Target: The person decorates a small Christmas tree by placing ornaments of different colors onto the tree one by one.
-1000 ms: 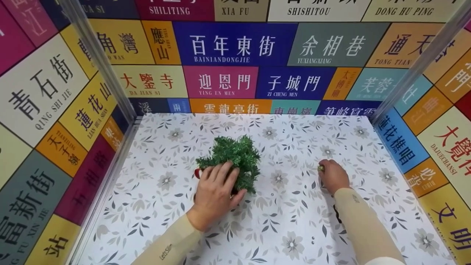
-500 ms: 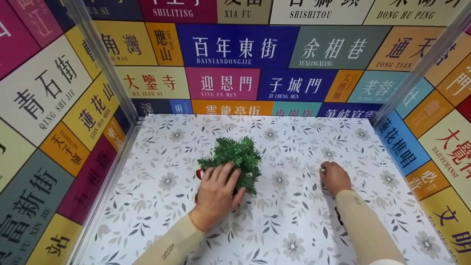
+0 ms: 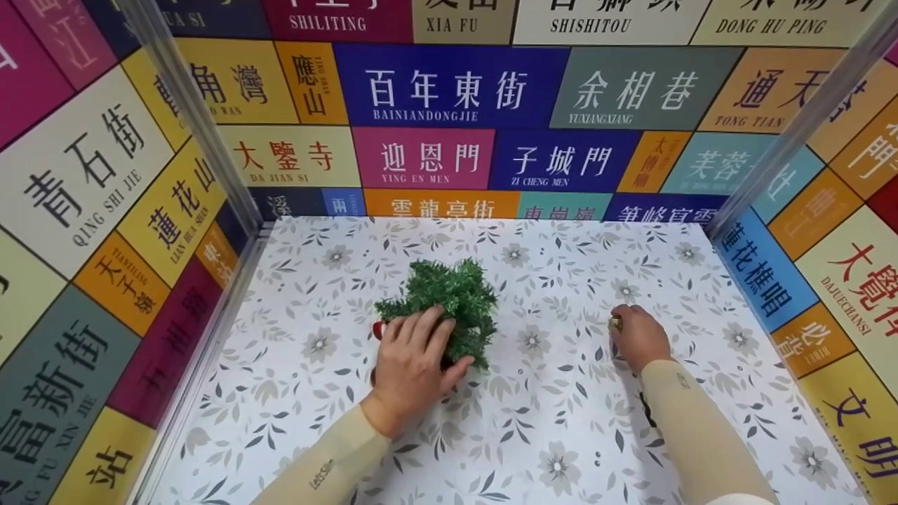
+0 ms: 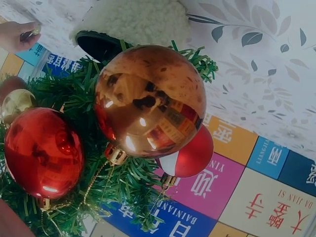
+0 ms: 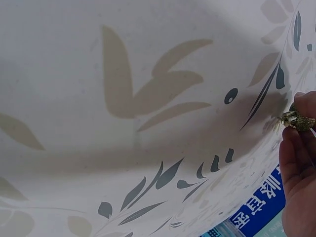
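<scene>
In the head view a small artificial Christmas tree [image 3: 449, 291] stands left of the table's middle, partly covered by my left hand [image 3: 414, 358]. That hand grips its near side, fingers over the branches and thumb to the right. The left wrist view shows its hanging baubles close up: a shiny copper-gold ball [image 4: 150, 98], a red one [image 4: 44, 150] and a red-and-white one [image 4: 190, 155]. Over to the right, my right hand [image 3: 640, 337] pinches a small glittery gold ornament [image 5: 296, 120] between thumb and fingers, low over the table; the fingers hide part of it.
A white cloth with grey flowers and leaves covers the table [image 3: 554, 414]. Colourful sign panels [image 3: 449, 84] wall the back and both sides, with clear corner posts [image 3: 203, 133]. White fleece [image 4: 133, 22] surrounds the tree's foot.
</scene>
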### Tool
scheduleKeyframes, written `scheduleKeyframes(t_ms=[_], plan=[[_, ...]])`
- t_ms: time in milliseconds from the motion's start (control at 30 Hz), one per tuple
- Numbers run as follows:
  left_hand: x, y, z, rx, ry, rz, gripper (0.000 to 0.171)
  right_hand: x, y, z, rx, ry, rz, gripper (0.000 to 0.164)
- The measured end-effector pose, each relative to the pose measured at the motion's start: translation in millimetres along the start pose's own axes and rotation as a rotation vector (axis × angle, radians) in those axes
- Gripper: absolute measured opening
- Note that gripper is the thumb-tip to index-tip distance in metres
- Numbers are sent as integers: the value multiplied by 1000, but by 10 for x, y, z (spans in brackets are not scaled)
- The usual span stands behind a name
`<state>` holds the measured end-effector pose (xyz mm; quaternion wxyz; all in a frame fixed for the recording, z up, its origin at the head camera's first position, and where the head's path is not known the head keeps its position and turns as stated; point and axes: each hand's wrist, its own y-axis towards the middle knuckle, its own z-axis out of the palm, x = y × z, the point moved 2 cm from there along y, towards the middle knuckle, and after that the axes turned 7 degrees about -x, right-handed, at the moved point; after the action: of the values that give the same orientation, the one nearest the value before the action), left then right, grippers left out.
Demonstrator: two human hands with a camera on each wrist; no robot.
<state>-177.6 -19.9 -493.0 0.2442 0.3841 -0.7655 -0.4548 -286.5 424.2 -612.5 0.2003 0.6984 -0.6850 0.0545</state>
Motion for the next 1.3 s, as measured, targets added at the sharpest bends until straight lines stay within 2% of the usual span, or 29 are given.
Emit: scheduleKeyframes(t_ms=[167,333,667,967,1300], plan=[[2,23,-5,-5,15,2,55,28,12,-26,-7,8,-1,33],[23,31,-7,9,2,4,50,140,-9,-68,-17,38,-67,33],[90,-43,-31,-17,-75,35,49,669,-209,-163,-54,95,-237,31],[178,-82,-50,-18,-127,78,45,1141,-401,-244,-121,187,-453,30],[267,-72,-121,31,-178,116,40,1427,-551,-293,-103,227,-545,28]])
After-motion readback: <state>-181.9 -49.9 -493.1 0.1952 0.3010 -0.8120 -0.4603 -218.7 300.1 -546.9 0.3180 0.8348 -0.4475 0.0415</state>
